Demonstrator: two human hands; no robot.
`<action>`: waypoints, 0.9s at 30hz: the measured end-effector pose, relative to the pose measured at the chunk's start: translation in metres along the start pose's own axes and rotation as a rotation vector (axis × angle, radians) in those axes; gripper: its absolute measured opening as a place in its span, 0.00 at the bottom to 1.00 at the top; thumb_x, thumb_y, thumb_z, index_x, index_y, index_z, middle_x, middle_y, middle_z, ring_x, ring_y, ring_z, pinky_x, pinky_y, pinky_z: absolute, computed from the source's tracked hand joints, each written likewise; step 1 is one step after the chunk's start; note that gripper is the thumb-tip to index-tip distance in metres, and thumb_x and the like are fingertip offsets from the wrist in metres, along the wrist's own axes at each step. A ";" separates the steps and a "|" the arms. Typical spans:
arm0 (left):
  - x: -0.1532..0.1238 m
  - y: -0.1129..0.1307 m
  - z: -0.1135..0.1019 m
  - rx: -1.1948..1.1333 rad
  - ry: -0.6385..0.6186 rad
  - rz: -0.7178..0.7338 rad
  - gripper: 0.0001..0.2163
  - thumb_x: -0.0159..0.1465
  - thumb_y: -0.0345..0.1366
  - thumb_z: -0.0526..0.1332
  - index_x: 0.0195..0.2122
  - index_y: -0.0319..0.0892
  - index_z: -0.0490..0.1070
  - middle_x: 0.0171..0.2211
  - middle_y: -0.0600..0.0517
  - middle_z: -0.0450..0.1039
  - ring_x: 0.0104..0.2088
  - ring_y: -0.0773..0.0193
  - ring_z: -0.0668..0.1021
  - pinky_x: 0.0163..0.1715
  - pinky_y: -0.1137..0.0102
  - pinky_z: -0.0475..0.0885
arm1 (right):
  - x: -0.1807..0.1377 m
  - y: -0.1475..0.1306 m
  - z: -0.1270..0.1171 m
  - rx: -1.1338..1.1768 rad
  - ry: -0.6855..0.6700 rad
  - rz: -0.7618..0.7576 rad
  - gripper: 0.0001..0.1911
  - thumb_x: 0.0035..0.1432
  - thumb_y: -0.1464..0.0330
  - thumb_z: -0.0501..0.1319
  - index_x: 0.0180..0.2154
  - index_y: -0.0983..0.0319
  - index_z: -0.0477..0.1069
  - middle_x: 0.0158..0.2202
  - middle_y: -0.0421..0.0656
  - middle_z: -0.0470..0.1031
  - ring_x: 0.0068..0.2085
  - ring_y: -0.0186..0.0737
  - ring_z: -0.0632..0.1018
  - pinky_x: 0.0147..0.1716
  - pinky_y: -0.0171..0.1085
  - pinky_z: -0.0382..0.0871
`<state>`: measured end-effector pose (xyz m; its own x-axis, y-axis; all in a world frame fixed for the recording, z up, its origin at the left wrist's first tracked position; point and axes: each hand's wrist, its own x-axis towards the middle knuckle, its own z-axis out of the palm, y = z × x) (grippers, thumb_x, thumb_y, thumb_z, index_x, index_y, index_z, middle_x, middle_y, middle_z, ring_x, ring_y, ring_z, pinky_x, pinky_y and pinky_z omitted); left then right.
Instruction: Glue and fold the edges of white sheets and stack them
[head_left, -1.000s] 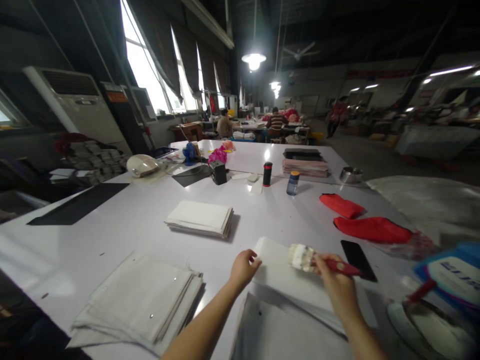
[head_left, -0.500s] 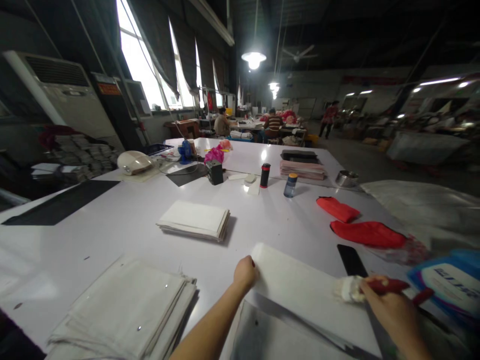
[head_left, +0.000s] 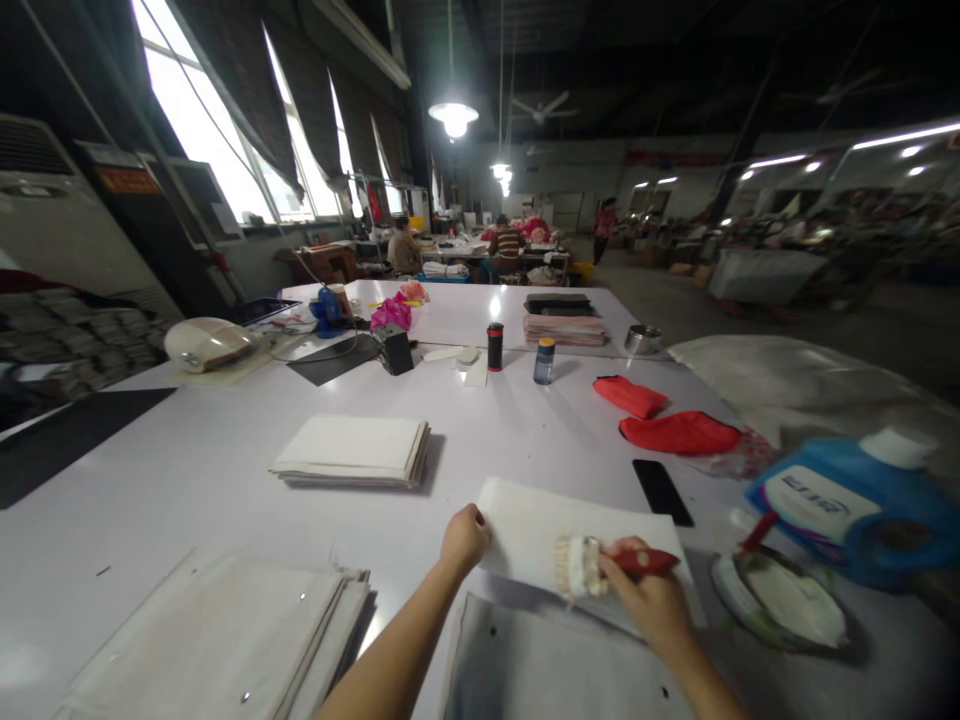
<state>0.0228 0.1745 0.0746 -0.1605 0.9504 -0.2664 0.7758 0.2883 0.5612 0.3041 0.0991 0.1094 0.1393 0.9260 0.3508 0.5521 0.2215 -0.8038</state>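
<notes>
My right hand [head_left: 649,590] is closed round the red handle of a wide paintbrush [head_left: 583,567]. Its pale bristles lie on a white rectangular sheet [head_left: 525,520], near the lower edge. At the sheet's left end my left hand [head_left: 465,537] pinches the edge between thumb and fingers. Below the sheet lies a grey-white fabric piece [head_left: 555,665] with small dark holes, partly covered by my right arm. A stack of similar off-white fabric pieces [head_left: 202,635] is at the lower left. Farther off sits a neat stack of white sheets [head_left: 352,447].
Right of the sheet stand an open tub of whitish paste [head_left: 795,600] and a blue jug [head_left: 847,500]. A black phone [head_left: 662,492] and red cloth pouches [head_left: 679,433] lie beyond. Two bottles, a dark one [head_left: 495,347] and a clear one [head_left: 544,361], stand mid-table.
My right hand has swept the paintbrush leftward across the sheet toward my left hand, which still holds the edge. The view has turned right, bringing the paste tub and whole jug into sight.
</notes>
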 end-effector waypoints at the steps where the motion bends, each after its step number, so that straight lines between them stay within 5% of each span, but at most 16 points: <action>1: -0.001 0.000 0.000 0.004 0.005 0.007 0.10 0.59 0.27 0.60 0.42 0.38 0.74 0.38 0.43 0.80 0.38 0.57 0.80 0.35 0.69 0.68 | 0.000 0.019 -0.031 -0.047 0.019 0.050 0.18 0.53 0.51 0.61 0.30 0.59 0.71 0.25 0.41 0.76 0.27 0.40 0.78 0.28 0.36 0.73; 5: -0.012 0.003 -0.005 0.023 0.012 0.088 0.13 0.60 0.26 0.60 0.46 0.39 0.71 0.40 0.44 0.78 0.39 0.57 0.79 0.37 0.68 0.69 | -0.001 0.074 -0.131 -0.293 0.142 0.239 0.26 0.42 0.43 0.61 0.29 0.58 0.72 0.30 0.44 0.79 0.35 0.50 0.81 0.38 0.45 0.75; 9: -0.028 0.000 -0.015 0.042 0.008 0.343 0.11 0.62 0.31 0.64 0.46 0.42 0.72 0.49 0.45 0.72 0.49 0.58 0.75 0.52 0.66 0.68 | -0.005 0.067 -0.173 -0.411 0.338 0.032 0.23 0.45 0.44 0.60 0.26 0.58 0.71 0.29 0.48 0.76 0.36 0.52 0.78 0.43 0.52 0.74; 12: -0.037 -0.008 -0.020 0.168 -0.054 0.556 0.23 0.53 0.39 0.74 0.48 0.42 0.72 0.54 0.43 0.69 0.54 0.49 0.71 0.56 0.59 0.68 | -0.008 0.046 -0.177 -0.365 0.385 0.006 0.26 0.50 0.44 0.60 0.36 0.59 0.75 0.37 0.50 0.78 0.41 0.52 0.79 0.46 0.53 0.75; 16: -0.039 -0.014 -0.022 0.285 -0.093 0.624 0.20 0.53 0.27 0.69 0.47 0.42 0.73 0.52 0.43 0.72 0.52 0.46 0.72 0.53 0.55 0.70 | -0.016 0.052 -0.160 -0.075 0.153 0.374 0.34 0.49 0.43 0.61 0.49 0.59 0.73 0.30 0.46 0.79 0.24 0.45 0.77 0.23 0.44 0.75; 18: -0.037 -0.015 -0.025 0.239 -0.091 0.615 0.13 0.57 0.25 0.64 0.43 0.42 0.73 0.48 0.44 0.75 0.50 0.49 0.74 0.51 0.58 0.70 | -0.022 0.068 -0.148 0.022 0.059 0.305 0.26 0.49 0.48 0.64 0.44 0.58 0.71 0.30 0.46 0.79 0.24 0.44 0.77 0.25 0.42 0.77; 23: -0.040 -0.022 -0.045 0.107 -0.044 0.583 0.08 0.64 0.28 0.57 0.43 0.42 0.71 0.45 0.46 0.77 0.47 0.55 0.76 0.51 0.62 0.70 | -0.037 0.079 -0.131 0.003 -0.021 0.029 0.19 0.53 0.59 0.64 0.45 0.57 0.64 0.56 0.54 0.75 0.46 0.44 0.82 0.46 0.40 0.80; 27: -0.066 -0.023 -0.074 -0.130 -0.022 0.597 0.06 0.66 0.35 0.58 0.42 0.43 0.71 0.42 0.47 0.78 0.44 0.58 0.77 0.48 0.63 0.70 | -0.047 0.054 -0.132 -0.061 -0.034 -0.073 0.21 0.54 0.58 0.64 0.47 0.55 0.63 0.54 0.51 0.77 0.54 0.46 0.79 0.49 0.42 0.78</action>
<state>-0.0296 0.1137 0.1374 0.2929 0.9500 0.1086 0.6470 -0.2806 0.7090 0.4363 0.0275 0.1134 0.0695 0.9182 0.3900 0.6091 0.2705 -0.7455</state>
